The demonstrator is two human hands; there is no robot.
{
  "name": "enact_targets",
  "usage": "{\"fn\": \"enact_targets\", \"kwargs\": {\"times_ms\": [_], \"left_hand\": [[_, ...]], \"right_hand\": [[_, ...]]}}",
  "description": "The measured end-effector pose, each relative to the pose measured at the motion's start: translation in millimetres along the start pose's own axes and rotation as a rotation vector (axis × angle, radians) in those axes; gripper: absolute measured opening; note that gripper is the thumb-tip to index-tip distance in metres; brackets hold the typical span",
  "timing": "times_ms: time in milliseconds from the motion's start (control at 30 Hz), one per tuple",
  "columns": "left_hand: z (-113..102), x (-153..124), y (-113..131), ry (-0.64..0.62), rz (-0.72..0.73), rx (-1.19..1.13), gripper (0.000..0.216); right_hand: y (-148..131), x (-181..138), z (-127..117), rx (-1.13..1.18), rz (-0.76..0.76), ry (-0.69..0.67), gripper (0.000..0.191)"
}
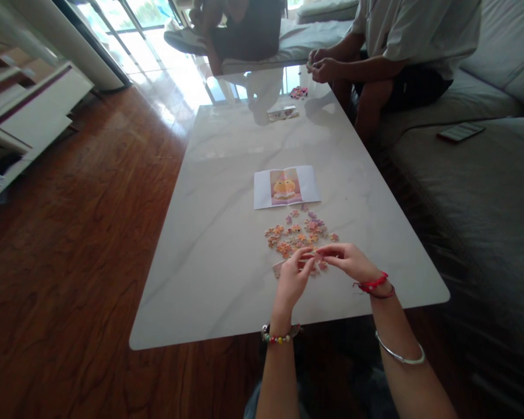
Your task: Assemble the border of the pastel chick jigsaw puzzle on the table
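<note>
With the loose puzzle pieces (302, 235) as the clock's centre, they are lying scattered on the white table (213, 244), right before the person. The left hand (292, 274) is reaching in from six o'clock, its thumb and fingers curving inward. The right hand (349, 262) is coming in from four o'clock, its fingertips almost meeting the left's over the near edge of the pieces. The fingertips are too small and blurred here, so I cannot tell whether either hand is gripping a piece. A printed sheet (308, 183) is lying at twelve o'clock, just beyond the pieces. Farther out, a second heap (298, 92) is resting at twelve, and another person (419, 35) is sitting at one.
</note>
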State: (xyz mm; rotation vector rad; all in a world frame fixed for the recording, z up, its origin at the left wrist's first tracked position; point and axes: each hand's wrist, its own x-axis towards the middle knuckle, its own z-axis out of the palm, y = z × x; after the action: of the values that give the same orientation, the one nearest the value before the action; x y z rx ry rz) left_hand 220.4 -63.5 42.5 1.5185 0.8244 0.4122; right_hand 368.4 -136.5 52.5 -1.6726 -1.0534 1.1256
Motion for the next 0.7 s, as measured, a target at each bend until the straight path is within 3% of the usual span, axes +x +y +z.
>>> {"fn": "enact_targets", "kwargs": {"times_ms": [67,200,400,467,700], "left_hand": [[4.2,-1.7,1.6,-0.035,-0.024,-0.077,0.025],[5.9,-4.9,2.7,0.016,-0.124,-0.128,0.02],[-8.1,-6.9,-4.2,0.191,-0.173,-0.071,0.011],[-14.2,-6.8,-6.2,0.223,-0.17,-0.055,0.01],[-14.2,-11.2,0.3,0.046,-0.234,-0.152,0.016]], "right_hand": [[0.6,-1.3,2.6,0.014,-0.016,-0.048,0.023],[3.2,-4.4,4.3,0.032,-0.019,-0.031,0.036],[9.7,-3.6,-3.3,-0.37,0.019,0.345,0.016],[9.0,-1.5,-3.0,-0.447,-0.004,0.371,0.014],[-1.4,1.2,10.6,-0.172,-0.065,-0.097,0.025]]}}
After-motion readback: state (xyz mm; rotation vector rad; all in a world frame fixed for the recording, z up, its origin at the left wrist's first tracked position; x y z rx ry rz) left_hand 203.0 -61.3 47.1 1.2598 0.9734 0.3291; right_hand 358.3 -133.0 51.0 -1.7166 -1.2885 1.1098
